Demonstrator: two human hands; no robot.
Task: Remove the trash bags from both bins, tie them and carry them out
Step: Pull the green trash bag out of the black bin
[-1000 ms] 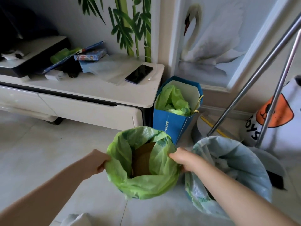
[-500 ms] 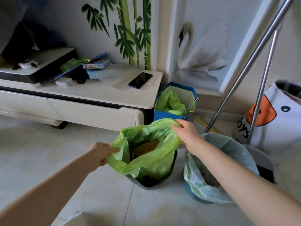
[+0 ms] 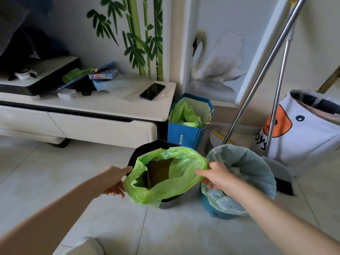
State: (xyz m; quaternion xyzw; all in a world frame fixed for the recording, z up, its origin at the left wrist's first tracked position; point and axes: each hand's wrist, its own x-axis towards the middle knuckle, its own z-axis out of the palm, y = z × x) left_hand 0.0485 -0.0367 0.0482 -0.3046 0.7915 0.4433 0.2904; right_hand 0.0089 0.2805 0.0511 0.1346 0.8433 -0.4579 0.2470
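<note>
The task looks to be in its early stage. The left hand [image 3: 115, 183] and the right hand [image 3: 215, 176] each pinch the rim of the green trash bag [image 3: 165, 184] on opposite sides, fingers curled into the plastic. The bag's mouth is pulled free of the dark bin [image 3: 145, 150] — the bin's far rim shows bare behind the bag — but the bag's body appears to sit inside the bin, with a brown cardboard piece [image 3: 159, 172] visible in it. So this first bag reads as loosened, not yet lifted out, and it is untied.

Just beside it on the right stands the second bin [image 3: 219, 212], blue, with a pale bluish bag [image 3: 257, 173] folded over its rim and holding some white rubbish — that one appears untouched. Both bins stand on the tiled floor [image 3: 55, 172], near a blue paper bag [image 3: 185, 137] stuffed with more green plastic.

What seems left: lifting the green bag clear, knotting it, doing the same with the pale bag, then carrying both out.
</note>
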